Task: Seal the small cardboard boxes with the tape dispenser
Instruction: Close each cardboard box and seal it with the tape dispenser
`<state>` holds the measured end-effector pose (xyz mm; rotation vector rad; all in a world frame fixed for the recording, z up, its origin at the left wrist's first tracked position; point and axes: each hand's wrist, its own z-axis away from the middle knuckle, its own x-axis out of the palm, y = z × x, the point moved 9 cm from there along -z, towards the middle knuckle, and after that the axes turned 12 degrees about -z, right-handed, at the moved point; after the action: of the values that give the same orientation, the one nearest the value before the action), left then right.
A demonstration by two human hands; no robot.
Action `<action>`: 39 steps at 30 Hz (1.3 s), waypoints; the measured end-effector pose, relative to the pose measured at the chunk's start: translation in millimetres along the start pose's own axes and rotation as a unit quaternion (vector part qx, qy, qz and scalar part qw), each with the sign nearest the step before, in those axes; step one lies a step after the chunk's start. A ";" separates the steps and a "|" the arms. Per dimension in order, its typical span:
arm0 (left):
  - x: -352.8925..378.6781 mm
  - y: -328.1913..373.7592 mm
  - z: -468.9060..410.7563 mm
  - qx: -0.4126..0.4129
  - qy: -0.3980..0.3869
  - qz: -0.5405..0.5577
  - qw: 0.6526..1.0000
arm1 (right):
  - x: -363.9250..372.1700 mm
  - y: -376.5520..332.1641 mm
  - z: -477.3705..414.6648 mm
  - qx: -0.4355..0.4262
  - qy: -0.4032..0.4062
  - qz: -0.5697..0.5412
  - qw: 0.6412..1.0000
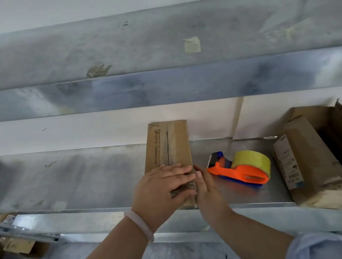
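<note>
Two hands are on the small cardboard box, which lies lengthwise on the metal counter with its far end against the back wall and its near end close to the counter's front lip; the left hand lies flat and spread over the near end of the box top, pressing rather than gripping, and the right hand is set edge-on against the box's right side near that same end, fingers extended, holding nothing that I can make out (its fingertips are partly hidden by the left hand). The tape dispenser, orange with a yellowish roll, lies untouched on the counter just right of the box; a larger open carton holding more boxes stands further right of the box, beyond the dispenser. The top seam looks taped along its length, though the blur leaves that uncertain; so the likely work is smoothing tape down at the near end. Risks, as I judge them: uneven pressure could leave a loose or wrinkled tape tail that lifts later; the box, close to the front lip, could slide off if pushed toward the person; a right hand swinging out for the dispenser could knock it away or meet its cutting edge.
</note>
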<state>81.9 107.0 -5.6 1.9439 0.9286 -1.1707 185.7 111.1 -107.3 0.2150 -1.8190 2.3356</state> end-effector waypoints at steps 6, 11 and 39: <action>0.6 -9.9 2.6 -0.037 -0.008 0.042 0.998 | -7.4 -1.2 0.9 -0.014 0.024 0.036 0.999; -2.6 -9.7 -0.7 0.021 -0.036 0.101 0.994 | -4.0 -63.8 34.8 -0.296 -0.023 0.287 0.911; -0.2 -70.4 39.6 0.116 0.013 -0.004 0.993 | 4.1 -65.9 38.6 -0.404 -0.062 0.407 0.817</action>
<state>6.0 110.8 -33.0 2.1452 0.8460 -1.3094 196.7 89.7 -34.7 -0.6665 -3.2194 1.6086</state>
